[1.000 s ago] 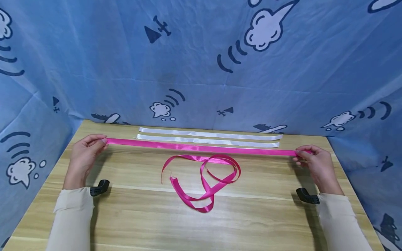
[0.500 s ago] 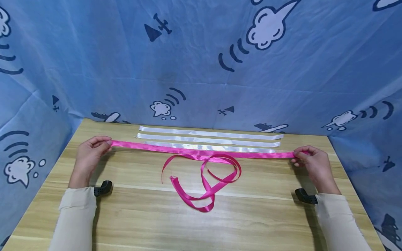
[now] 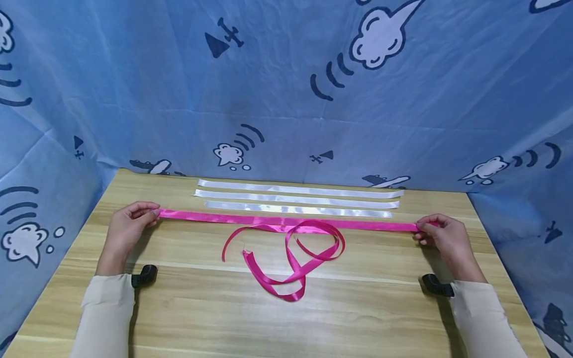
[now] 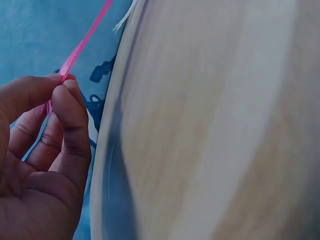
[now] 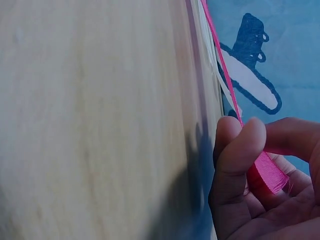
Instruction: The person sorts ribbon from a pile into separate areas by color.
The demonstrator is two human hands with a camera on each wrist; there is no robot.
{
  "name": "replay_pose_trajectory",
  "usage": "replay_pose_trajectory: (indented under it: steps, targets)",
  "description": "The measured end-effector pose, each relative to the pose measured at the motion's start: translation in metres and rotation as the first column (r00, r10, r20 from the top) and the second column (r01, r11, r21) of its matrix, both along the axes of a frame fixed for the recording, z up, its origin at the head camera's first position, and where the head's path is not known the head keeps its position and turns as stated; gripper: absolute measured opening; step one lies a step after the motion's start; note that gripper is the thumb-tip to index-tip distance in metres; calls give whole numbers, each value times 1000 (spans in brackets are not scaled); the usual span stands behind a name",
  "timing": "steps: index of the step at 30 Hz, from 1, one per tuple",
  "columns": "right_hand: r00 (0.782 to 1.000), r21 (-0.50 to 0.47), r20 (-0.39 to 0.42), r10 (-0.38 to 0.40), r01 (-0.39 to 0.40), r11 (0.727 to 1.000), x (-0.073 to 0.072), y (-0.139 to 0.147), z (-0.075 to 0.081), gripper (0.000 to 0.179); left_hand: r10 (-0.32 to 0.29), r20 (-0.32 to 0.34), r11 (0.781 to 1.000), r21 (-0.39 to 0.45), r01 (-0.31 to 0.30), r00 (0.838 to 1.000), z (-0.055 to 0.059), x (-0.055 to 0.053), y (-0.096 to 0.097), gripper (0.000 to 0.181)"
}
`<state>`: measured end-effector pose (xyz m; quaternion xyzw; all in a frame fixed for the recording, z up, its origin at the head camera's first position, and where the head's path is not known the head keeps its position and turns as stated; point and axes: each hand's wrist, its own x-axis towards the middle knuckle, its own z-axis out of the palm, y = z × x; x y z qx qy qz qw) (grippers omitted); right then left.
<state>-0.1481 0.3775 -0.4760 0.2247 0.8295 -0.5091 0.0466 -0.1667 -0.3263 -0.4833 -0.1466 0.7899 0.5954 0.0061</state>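
A pink satin ribbon (image 3: 215, 218) stretches nearly straight across the table between both hands. My left hand (image 3: 130, 226) pinches its left end between thumb and fingers; the left wrist view shows the pink strip (image 4: 75, 55) running up from the fingertips. At the other end my right hand (image 3: 447, 236) pinches the ribbon, and a short frayed tail (image 5: 270, 175) lies against the curled fingers in the right wrist view. Just in front of the taut ribbon, a second, darker pink ribbon (image 3: 309, 268) lies in loose loops, its upper part touching or overlapped by the stretched one; I cannot tell which.
Behind the pink ribbon lie three white ribbons, the back one (image 3: 300, 189), the middle one (image 3: 295, 199) and the front one (image 3: 297, 209), roughly parallel. A blue patterned cloth (image 3: 277, 89) rises behind and beside the wooden table (image 3: 215, 318). Black camera mounts (image 3: 145, 276) project from both wrists.
Both hands have brought the stretched pink ribbon nearer to me, uncovering the front white ribbon. The loose ribbon's left tip has shifted slightly left.
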Motion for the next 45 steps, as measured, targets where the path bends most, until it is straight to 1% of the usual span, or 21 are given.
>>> replay_pose_trajectory:
  steps: [2, 5, 8, 12, 14, 20, 25, 28, 30, 33, 39, 42, 45]
  targets:
    - [1000, -5, -6, 4, -4, 1000, 1, 1, 0, 13, -3, 3, 1000, -25, 3, 1000, -1, 1, -1, 9]
    - [1000, -15, -14, 7, -7, 1000, 2, 2, -1, 12, -5, 11, 999, -39, 5, 1000, -1, 2, -1, 9]
    - [1000, -8, -7, 2, -2, 1000, 2, 2, -1, 13, -9, 24, 997, -72, 11, 1000, -2, 1, -1, 11]
    - [1000, 5, 5, -5, 5, 1000, 1, 1, -2, 16, -28, 34, 993, -117, 32, 999, -1, -2, 2, 25]
    - [1000, 9, 10, -3, 3, 1000, 2, 1, -2, 18, -39, 36, 991, -124, 43, 999, -1, -3, 3, 30]
    - [1000, 42, 2, -1, 1, 999, 5, 2, -2, 22, -58, 32, 991, -118, 61, 998, -1, -4, 2, 32]
    - [1000, 68, -13, -14, 15, 998, 8, 8, -2, 22, -40, 53, 991, -128, 46, 998, -4, -2, -1, 35]
    - [1000, 73, -21, -23, 25, 997, 10, 12, -2, 22, -30, 63, 991, -127, 38, 998, -4, 0, -5, 29]
    - [999, 78, -26, -30, 32, 996, 11, 15, -2, 21, -29, 58, 992, -119, 36, 998, -2, 2, -7, 22]
    - [998, 84, -24, -53, 55, 995, 13, 19, -1, 20, -20, 54, 993, -114, 27, 998, 1, 4, -10, 16]
    - [996, 115, 17, -87, 84, 990, 16, 28, 1, 24, 22, 39, 984, -176, -14, 999, 13, 9, -10, 20]
    - [995, 128, 25, -101, 97, 987, 18, 31, 2, 23, 22, 5, 980, -199, -20, 1000, 18, 11, -7, 20]
    - [992, 143, 21, -125, 121, 982, 20, 34, 5, 21, -4, -41, 977, -214, -5, 999, 22, 11, 0, 23]
